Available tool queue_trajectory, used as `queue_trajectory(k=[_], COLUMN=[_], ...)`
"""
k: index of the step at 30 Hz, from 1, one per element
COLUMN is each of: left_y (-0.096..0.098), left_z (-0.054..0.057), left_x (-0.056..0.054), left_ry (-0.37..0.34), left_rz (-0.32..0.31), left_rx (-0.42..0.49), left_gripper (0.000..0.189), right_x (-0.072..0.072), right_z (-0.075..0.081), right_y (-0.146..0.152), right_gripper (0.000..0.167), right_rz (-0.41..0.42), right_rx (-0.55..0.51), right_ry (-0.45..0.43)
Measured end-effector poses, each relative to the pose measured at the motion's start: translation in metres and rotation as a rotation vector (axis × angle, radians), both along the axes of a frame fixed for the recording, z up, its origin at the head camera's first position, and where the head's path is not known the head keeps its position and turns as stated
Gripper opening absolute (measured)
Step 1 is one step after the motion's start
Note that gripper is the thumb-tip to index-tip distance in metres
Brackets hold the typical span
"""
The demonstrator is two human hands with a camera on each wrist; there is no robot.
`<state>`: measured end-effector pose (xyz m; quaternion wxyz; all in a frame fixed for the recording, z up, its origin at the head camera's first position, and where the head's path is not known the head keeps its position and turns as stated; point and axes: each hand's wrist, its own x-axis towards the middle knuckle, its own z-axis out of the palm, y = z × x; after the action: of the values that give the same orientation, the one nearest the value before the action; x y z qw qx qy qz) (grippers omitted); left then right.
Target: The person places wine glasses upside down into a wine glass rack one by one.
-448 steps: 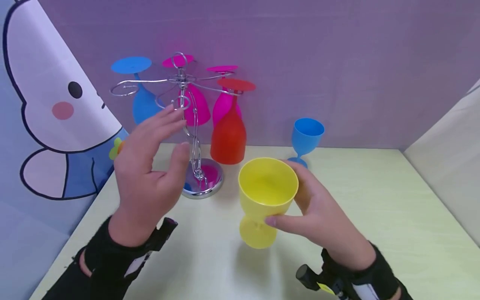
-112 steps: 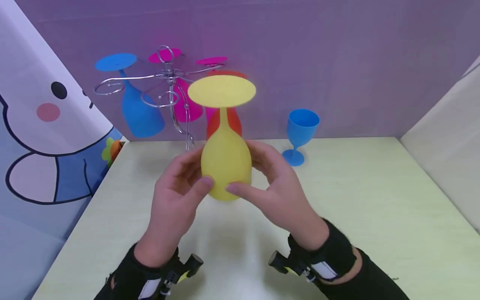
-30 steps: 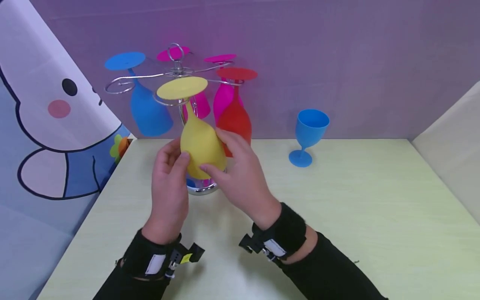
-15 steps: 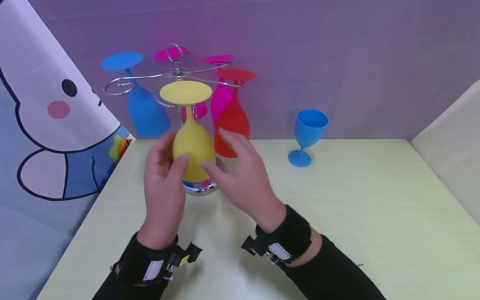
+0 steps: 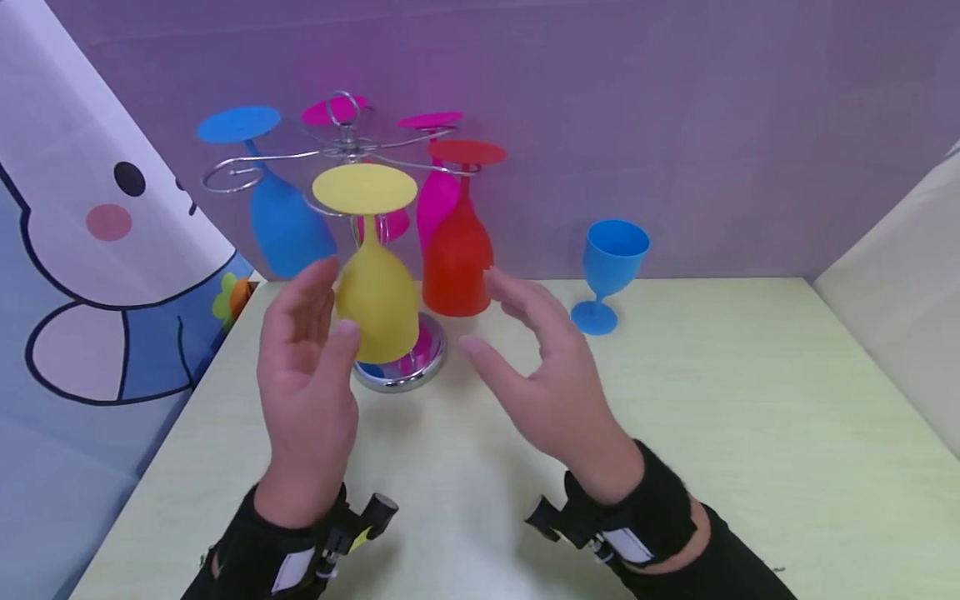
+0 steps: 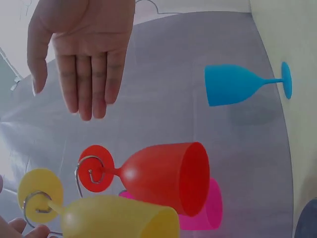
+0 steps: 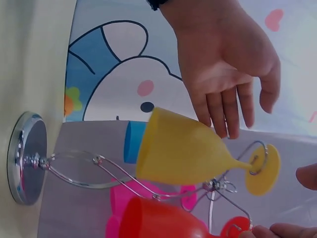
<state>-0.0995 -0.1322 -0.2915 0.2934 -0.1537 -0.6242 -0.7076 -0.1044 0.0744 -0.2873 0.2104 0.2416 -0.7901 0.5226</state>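
A yellow wine goblet [image 5: 378, 300] hangs upside down from a loop of the chrome stemware rack [image 5: 348, 150], its foot resting above the wire, as the right wrist view shows. My left hand [image 5: 307, 383] is beside the goblet on its left, fingers fairly straight; whether it touches the bowl I cannot tell. My right hand [image 5: 558, 383] stands apart to the right, fingers slightly bent and holding nothing. Other inverted goblets hang around the rack: a red one [image 5: 457, 258], a blue one [image 5: 285, 225] and two magenta ones, of which one [image 5: 437, 200] is partly behind the red.
A blue goblet [image 5: 617, 258] stands upright on the pale table [image 5: 720, 400] near the back edge. The rack's round chrome base [image 5: 401, 379] sits below the yellow goblet. Behind is a purple-grey backdrop [image 5: 675, 125], with a cartoon-printed cloth [image 5: 75, 250] on the left.
Both hands brought the yellow goblet, turned upside down, to the rack's front loop. Since then they have let go, my right hand drawing away to the right and my left hand slightly left.
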Motion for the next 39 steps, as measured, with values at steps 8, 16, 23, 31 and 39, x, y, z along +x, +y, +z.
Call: queue_trajectory(k=[8, 16, 23, 31, 39], left_y=[-0.001, 0.0, -0.001, -0.005, -0.021], left_z=[0.003, 0.0, -0.005, -0.005, 0.0], left_x=[0.009, 0.013, 0.014, 0.013, 0.009], left_ry=[0.114, 0.146, 0.183, 0.23, 0.313], left_rz=[-0.036, -0.064, -0.076, -0.038, 0.077], left_rx=[0.018, -0.007, -0.03, -0.086, -0.197], left_gripper=[0.048, 0.046, 0.046, 0.043, 0.042], right_x=[0.017, 0.024, 0.013, 0.0, -0.012], right_z=[0.005, 0.006, -0.003, -0.011, -0.016], right_y=[0.028, 0.053, 0.067, 0.075, 0.082], right_gripper=[0.064, 0.061, 0.058, 0.056, 0.058], right_rz=[0.007, -0.06, -0.128, -0.185, -0.232], right_rx=[0.015, 0.082, 0.093, 0.106, 0.078], right_ry=[0.032, 0.048, -0.024, -0.081, -0.118])
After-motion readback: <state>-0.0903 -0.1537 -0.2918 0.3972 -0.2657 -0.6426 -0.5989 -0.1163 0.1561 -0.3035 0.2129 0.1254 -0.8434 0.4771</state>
